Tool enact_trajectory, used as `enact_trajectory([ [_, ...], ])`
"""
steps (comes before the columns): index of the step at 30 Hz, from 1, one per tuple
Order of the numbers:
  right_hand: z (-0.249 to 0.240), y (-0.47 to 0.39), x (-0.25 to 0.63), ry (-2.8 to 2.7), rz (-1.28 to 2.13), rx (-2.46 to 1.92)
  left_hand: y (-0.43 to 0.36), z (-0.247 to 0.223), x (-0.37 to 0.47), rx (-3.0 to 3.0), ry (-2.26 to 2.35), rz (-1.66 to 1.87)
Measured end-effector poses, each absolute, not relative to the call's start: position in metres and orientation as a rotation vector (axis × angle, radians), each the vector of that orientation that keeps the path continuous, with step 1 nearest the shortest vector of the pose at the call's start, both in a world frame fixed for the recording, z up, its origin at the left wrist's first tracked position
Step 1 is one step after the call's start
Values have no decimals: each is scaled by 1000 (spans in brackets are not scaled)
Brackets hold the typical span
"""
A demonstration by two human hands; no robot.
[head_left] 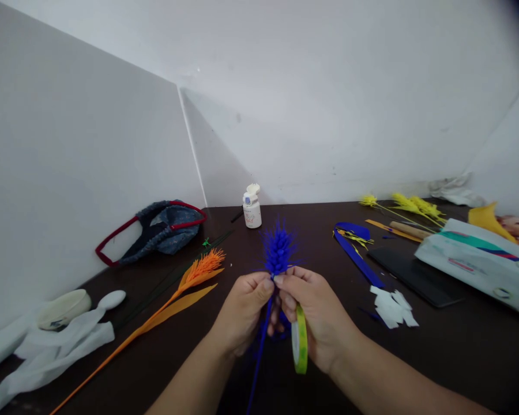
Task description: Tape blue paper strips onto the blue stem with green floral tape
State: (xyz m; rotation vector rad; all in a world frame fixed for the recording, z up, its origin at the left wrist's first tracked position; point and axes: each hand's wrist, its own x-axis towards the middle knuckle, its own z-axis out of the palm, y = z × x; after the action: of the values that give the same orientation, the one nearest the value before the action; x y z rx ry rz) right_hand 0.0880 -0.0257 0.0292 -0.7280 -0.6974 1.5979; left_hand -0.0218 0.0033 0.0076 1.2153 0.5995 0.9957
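Observation:
Upright between my hands stands a blue artificial wheat ear (279, 253) with bristly tips, its thin blue stem (258, 361) slanting down toward me. My left hand (247, 305) is closed, thumb and fingers pinching the base of the ear. At the same spot my right hand (318, 314) pinches with its thumb and forefinger. A roll of yellow-green tape (301, 341) hangs in the curled fingers of that right hand. More blue material (279, 329) shows partly behind the fingers; its shape is hidden.
To the left lie an orange wheat stalk (168, 308), a denim bag (166, 227) and white strips (64, 351). A white bottle (252, 210) stands at the back. On the right are a blue strip (358, 259), white scraps (393, 308), a black slab (410, 275), yellow ears (415, 206) and a tissue pack (480, 262).

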Motion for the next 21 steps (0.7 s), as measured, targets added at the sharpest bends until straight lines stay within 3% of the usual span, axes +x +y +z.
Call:
enact_trajectory([
  [4,29,-21,90,-734,1421,-803,3,15,-23,1360,787,1341],
  [11,27,-19,88,-742,1388,-847,-8,21,-15,1010,719,1127],
  [21,31,-23,89,-792,1377,-829,-8,22,-12,915,800,1203],
])
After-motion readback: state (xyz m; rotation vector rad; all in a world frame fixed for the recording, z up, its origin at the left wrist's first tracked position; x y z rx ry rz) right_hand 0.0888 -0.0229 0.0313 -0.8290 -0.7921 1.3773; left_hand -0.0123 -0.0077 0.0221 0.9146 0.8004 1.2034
